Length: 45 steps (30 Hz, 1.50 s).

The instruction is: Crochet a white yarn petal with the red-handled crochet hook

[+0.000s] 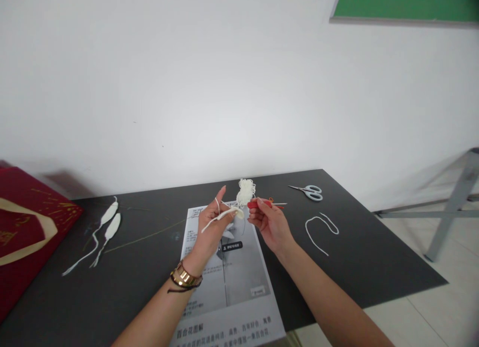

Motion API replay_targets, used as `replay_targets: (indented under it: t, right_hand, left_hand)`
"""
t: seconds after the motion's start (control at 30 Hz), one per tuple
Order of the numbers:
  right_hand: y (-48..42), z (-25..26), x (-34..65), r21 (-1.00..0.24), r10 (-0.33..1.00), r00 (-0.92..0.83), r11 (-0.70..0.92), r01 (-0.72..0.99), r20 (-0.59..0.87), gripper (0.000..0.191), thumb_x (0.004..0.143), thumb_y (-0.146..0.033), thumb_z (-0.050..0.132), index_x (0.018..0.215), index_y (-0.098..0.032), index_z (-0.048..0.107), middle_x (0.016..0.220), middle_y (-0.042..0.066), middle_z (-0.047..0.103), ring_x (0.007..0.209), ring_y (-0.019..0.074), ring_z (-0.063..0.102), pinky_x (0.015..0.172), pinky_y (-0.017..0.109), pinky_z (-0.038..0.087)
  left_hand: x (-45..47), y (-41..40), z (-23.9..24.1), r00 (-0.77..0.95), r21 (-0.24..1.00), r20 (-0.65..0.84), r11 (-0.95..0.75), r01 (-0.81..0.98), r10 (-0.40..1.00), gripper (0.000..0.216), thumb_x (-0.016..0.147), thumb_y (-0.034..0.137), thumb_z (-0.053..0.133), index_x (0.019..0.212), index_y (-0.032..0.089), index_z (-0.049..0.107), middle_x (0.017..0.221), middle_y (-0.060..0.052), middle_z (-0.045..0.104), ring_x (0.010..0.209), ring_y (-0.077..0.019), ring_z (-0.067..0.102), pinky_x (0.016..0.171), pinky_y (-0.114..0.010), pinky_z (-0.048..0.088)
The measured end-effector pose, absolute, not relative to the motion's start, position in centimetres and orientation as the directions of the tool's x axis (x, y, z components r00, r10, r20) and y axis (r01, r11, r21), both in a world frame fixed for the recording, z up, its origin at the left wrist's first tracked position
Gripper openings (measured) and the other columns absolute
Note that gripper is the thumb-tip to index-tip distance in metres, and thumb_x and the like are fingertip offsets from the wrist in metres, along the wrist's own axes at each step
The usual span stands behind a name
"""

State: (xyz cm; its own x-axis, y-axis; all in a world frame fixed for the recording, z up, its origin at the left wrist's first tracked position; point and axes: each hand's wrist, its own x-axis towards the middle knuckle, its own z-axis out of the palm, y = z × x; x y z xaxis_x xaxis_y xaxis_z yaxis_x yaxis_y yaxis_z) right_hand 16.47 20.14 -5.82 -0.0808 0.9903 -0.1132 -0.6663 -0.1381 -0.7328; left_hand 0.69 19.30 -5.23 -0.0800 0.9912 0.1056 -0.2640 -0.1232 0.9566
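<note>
My left hand [209, 229] pinches a small white crocheted piece [235, 212] between thumb and fingers, with white yarn looped over a raised finger and a tail hanging by the thumb. In my right hand [273, 226] is a red-handled crochet hook [259, 204], its thin metal shaft pointing right, away from the piece. Just behind both hands lies a loose bundle of white yarn [246, 191]. Beneath them is a printed sheet [254, 287] with a grey picture and text. A small orange item [276, 204] shows partly behind my right hand.
Two white crocheted petals [112, 227] with long tails lie at the left, near a red gift bag [30, 222]. Grey-handled scissors [312, 192] and a cut length of white yarn [318, 219] are on the dark table [359, 267] at right. A white wall stands behind.
</note>
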Motion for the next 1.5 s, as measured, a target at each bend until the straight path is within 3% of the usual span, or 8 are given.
replay_targets:
  t: [0.2,0.37,0.53,0.63,0.73,0.93,1.1,1.5]
  right_hand:
    - [19.8,-5.4,16.1,-0.847,1.000,0.002,0.027,-0.531,0.031,0.022,0.077,-0.037,0.072,0.083,-0.016,0.070,0.067,0.001,0.071,0.054,0.0103,0.065,0.055,0.022,0.059]
    - [19.1,-5.8,15.6,-0.919,0.969,0.060,0.248,-0.306,0.241,0.014,0.084,-0.032,0.065,0.087,-0.021,0.072,0.071,0.001,0.071,0.058,0.0125,0.065,0.059,0.026,0.058]
    - [18.2,-6.7,15.8,-0.886,0.885,-0.072,0.454,-0.090,0.461,0.016,0.080,-0.023,0.069,0.092,-0.029,0.076,0.094,0.006,0.075,0.087,0.0207,0.067,0.083,0.037,0.053]
    - [18.0,-6.6,16.1,-0.850,0.840,-0.135,0.524,-0.046,0.525,0.021,0.081,-0.020,0.066,0.095,-0.033,0.076,0.099,0.005,0.075,0.090,0.0220,0.066,0.087,0.040,0.051]
    - [18.2,-6.3,16.3,-0.844,0.837,-0.108,0.535,-0.052,0.537,0.021,0.082,-0.021,0.065,0.096,-0.032,0.076,0.097,0.005,0.074,0.088,0.0213,0.065,0.082,0.038,0.053]
    - [19.1,-5.8,16.1,-0.882,0.895,-0.036,0.431,-0.192,0.446,0.014,0.086,-0.028,0.062,0.092,-0.027,0.074,0.083,0.003,0.071,0.073,0.0170,0.065,0.059,0.029,0.058]
    - [19.1,-5.3,16.4,-0.889,0.919,-0.027,0.371,-0.268,0.392,0.013,0.083,-0.032,0.066,0.088,-0.024,0.075,0.081,0.003,0.072,0.071,0.0163,0.065,0.058,0.028,0.059]
    - [19.1,-4.6,17.0,-0.883,0.933,-0.013,0.337,-0.326,0.360,0.013,0.079,-0.034,0.070,0.081,-0.022,0.075,0.079,0.004,0.073,0.066,0.0161,0.066,0.055,0.029,0.058]
  left_hand:
    - [0.6,19.2,-5.0,-0.082,0.955,0.083,-0.103,-0.278,0.993,0.062,0.065,0.014,0.077,0.125,0.025,0.061,0.067,0.004,0.063,0.071,-0.0183,0.062,0.068,-0.030,0.045]
    - [0.6,19.3,-5.4,-0.091,0.937,0.055,-0.082,-0.340,0.994,0.062,0.065,0.011,0.076,0.124,0.023,0.062,0.069,0.004,0.065,0.078,-0.0193,0.063,0.072,-0.031,0.045]
    - [0.6,19.3,-5.5,-0.061,0.883,0.002,-0.031,-0.468,0.998,0.073,0.070,0.010,0.073,0.137,0.022,0.046,0.073,0.006,0.066,0.072,-0.0124,0.062,0.076,-0.027,0.045]
    - [0.1,19.6,-5.2,0.022,0.835,-0.043,0.049,-0.549,0.999,0.069,0.070,0.009,0.070,0.135,0.015,0.047,0.071,0.004,0.066,0.067,-0.0110,0.061,0.074,-0.026,0.047]
    - [-0.5,20.1,-4.8,0.121,0.797,-0.074,0.132,-0.589,0.990,0.062,0.067,0.008,0.071,0.126,0.009,0.055,0.070,0.002,0.066,0.065,-0.0119,0.061,0.070,-0.026,0.047]
    - [-1.5,20.4,-4.0,0.207,0.780,-0.065,0.179,-0.600,0.976,0.068,0.065,0.002,0.073,0.130,0.014,0.055,0.066,0.005,0.062,0.062,-0.0089,0.058,0.066,-0.021,0.045]
    - [-2.0,20.2,-3.4,0.249,0.793,-0.042,0.184,-0.581,0.968,0.071,0.063,0.001,0.076,0.129,0.018,0.058,0.060,0.009,0.052,0.056,-0.0060,0.051,0.061,-0.020,0.040]
    - [-3.0,20.3,-3.2,0.338,0.799,-0.034,0.229,-0.556,0.940,0.070,0.061,0.001,0.075,0.128,0.016,0.058,0.061,0.006,0.055,0.059,-0.0094,0.052,0.059,-0.023,0.039]
